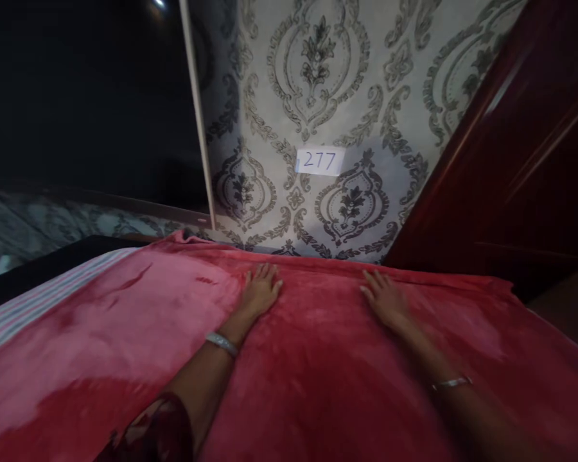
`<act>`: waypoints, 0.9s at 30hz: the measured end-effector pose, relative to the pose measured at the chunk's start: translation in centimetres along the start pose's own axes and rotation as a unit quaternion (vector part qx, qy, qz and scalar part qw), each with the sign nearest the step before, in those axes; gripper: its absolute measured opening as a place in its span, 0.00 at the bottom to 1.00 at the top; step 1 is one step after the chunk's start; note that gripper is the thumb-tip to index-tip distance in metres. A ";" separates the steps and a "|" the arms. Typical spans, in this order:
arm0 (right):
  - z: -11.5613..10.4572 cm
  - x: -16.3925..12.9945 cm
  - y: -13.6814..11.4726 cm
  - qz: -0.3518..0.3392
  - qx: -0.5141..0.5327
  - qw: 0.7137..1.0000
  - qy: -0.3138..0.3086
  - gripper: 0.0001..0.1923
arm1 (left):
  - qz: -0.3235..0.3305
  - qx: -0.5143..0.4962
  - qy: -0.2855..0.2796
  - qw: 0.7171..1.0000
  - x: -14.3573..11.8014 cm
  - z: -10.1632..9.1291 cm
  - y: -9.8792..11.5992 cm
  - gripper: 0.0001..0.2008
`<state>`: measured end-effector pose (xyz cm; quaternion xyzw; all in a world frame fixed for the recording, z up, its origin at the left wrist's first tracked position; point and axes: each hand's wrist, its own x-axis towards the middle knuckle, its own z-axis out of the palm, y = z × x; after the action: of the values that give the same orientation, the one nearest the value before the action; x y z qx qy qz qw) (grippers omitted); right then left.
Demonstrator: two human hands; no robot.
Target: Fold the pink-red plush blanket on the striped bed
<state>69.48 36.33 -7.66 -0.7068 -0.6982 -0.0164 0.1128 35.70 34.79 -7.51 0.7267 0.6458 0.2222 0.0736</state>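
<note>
A plush red blanket (318,359) is spread across a flat surface and fills the lower half of the view. My left hand (261,290) lies flat on it near its far edge, palm down, fingers together and pointing at the wall. My right hand (384,296) lies flat on the blanket a little to the right, also palm down. Neither hand grips the fabric. Each wrist wears a thin silver bangle.
A striped sheet (38,301) shows at the left beside the blanket. A patterned wall (318,83) with a white label reading 277 (319,160) stands behind. A dark screen or window (87,96) is at the left, dark red wooden furniture (525,160) at the right.
</note>
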 end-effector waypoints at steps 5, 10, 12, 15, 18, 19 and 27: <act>3.0 -3.1 -9.7 -0.192 0.008 0.980 -0.041 0.30 | 0.089 0.051 -0.077 0.992 -1.0 0.1 -0.2 0.28; 4.6 -4.2 -10.3 -0.192 -0.023 0.980 -0.050 0.31 | 0.102 0.084 -0.098 0.986 -1.1 0.8 -0.5 0.31; 4.8 -4.0 -9.9 -0.195 -0.018 0.980 -0.045 0.32 | 0.121 0.095 -0.112 0.982 -0.7 0.3 -1.2 0.31; 5.5 -3.6 -9.5 -0.192 -0.011 0.981 -0.036 0.32 | 0.099 0.122 -0.140 0.978 0.2 -1.9 -4.7 0.31; 6.3 -3.4 -9.2 -0.200 -0.002 0.979 -0.024 0.33 | -0.003 0.151 -0.116 0.982 0.9 -5.7 -10.9 0.30; 6.6 -3.4 -9.0 -0.202 0.002 0.979 -0.021 0.33 | -0.044 0.160 -0.101 0.981 0.9 -7.0 -13.2 0.30; 8.7 -3.0 -7.6 -0.209 0.016 0.978 0.007 0.34 | -0.284 0.199 0.007 0.938 0.2 -13.4 -25.5 0.30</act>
<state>60.74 34.99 -15.65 -0.5436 -0.8296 -0.0333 0.1232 7.05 36.55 -5.53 0.5115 0.8567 0.0640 -0.0172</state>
